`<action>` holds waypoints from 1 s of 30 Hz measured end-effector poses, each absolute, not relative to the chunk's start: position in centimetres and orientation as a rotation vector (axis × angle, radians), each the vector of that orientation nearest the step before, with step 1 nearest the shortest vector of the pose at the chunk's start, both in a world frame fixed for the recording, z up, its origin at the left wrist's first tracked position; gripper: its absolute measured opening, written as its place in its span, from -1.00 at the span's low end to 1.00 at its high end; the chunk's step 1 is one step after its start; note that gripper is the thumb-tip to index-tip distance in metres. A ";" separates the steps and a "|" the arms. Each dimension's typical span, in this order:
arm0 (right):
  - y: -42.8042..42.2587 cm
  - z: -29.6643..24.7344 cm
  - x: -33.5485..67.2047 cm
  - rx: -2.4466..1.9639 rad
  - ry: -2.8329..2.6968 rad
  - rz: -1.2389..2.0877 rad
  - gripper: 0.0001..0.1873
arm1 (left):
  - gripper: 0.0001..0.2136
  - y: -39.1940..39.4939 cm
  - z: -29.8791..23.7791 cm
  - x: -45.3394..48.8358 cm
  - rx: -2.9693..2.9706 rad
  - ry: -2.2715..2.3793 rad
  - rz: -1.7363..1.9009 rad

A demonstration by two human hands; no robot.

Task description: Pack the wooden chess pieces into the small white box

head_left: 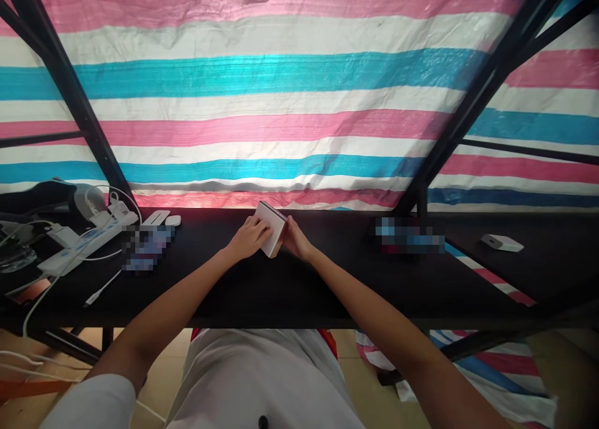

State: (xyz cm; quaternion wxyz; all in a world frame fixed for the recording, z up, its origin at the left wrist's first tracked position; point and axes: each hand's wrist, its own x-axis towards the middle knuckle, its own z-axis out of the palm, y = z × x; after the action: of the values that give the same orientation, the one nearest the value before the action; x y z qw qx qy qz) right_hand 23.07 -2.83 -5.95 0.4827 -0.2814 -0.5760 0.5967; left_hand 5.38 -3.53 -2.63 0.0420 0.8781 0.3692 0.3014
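Between both hands, just above the middle of the black table, is a small thick white box-like object. It is tilted, with a dark upper edge and a tan strip low on its right side; whether it is a box or a book I cannot tell. My left hand grips it from the left, fingers bent over its white face. On the other side, my right hand is closed around the right edge, its fingers partly hidden behind the object.
At left on the black table lie a white power strip with plugs and cables, a blurred-out phone-like item and small white pieces. Another blurred item and a white adapter lie right. Black frame posts flank a striped sheet.
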 end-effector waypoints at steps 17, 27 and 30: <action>-2.4 -4.6 25.7 -0.910 -1.501 1.311 -0.61 | -0.49 0.6 -1.6 1.2 1.712 0.972 0.898; -0.6 -6.4 27.5 -0.930 -1.955 0.659 -0.60 | -0.74 0.3 -0.7 0.1 1.841 0.959 0.602; -0.3 -6.8 27.5 -0.962 -1.979 0.739 -0.62 | -0.61 1.0 -2.2 0.7 1.774 1.157 0.706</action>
State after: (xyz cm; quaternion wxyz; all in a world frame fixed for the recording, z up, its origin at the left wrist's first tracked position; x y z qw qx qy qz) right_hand 27.47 -0.30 -6.77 0.3988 -0.3801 -0.7818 0.2920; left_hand 0.65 0.97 -2.18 0.4392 0.7139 0.4655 0.2842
